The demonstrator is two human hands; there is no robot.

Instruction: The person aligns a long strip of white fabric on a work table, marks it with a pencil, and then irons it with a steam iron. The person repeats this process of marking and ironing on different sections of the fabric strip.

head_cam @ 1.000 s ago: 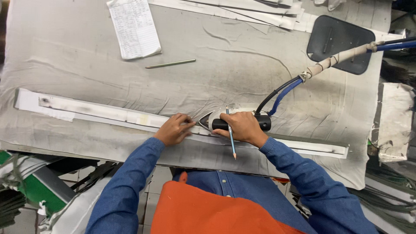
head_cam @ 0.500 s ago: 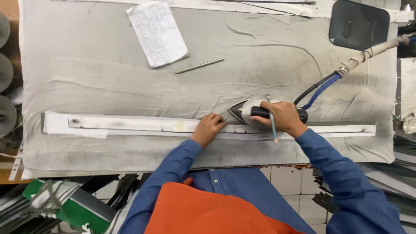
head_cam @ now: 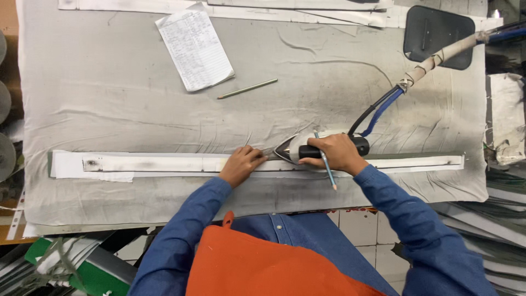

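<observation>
Head view | right hand (head_cam: 335,154) clamped on iron (head_cam: 300,149) | left hand (head_cam: 241,164) flat, fingers apart, on long white strip (head_cam: 164,163)

A long, narrow white fabric strip (head_cam: 164,163) lies flat across the grey padded cloth of the work table, running left to right almost the whole width of the surface; its left part shows faint dark smudges and a wider white piece lies under its left end. On the strip, right of its middle, sits a steam iron with a pointed silver soleplate and black handle (head_cam: 307,150), tip aimed left along the strip, with black and blue hoses rising from its rear. A thin blue pencil (head_cam: 325,168) slants down and to the right across the strip, just beside the iron.
</observation>
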